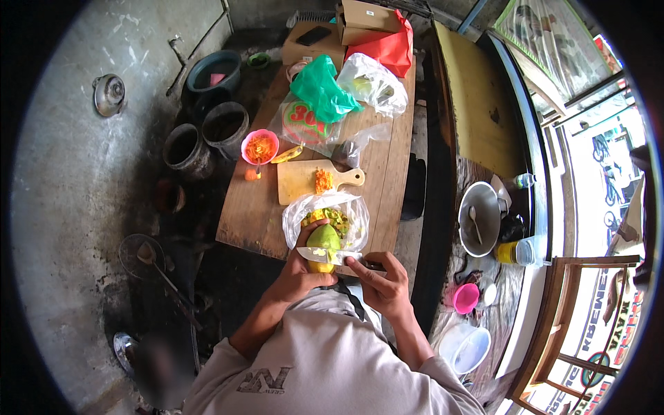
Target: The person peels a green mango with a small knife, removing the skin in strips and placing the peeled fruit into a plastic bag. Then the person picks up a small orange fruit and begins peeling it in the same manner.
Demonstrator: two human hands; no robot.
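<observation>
My left hand [303, 272] is closed around a partly peeled green mango [323, 237], whose lower end shows yellow flesh. In my right hand [387, 282] is a knife, its blade [332, 256] lying across the fruit with bits stuck on it. Just beyond the fruit, an open clear plastic bag [358, 220] holds green and yellow peelings. Behind that lies a wooden cutting board [295, 179] with chopped orange pieces [323, 181] on it. A pink bowl [260, 147] of orange shreds stands left of the board, near an orange chunk [252, 175] and a yellow peel or fruit [287, 154].
Green [324, 88] and white [373, 83] plastic bags, a red bag [386, 49] and cardboard boxes [363, 23] sit at the table's far end. Dark buckets [225, 127] stand left. On the right counter are a metal basin [480, 220], a pink bowl [466, 298] and a clear tub [465, 347].
</observation>
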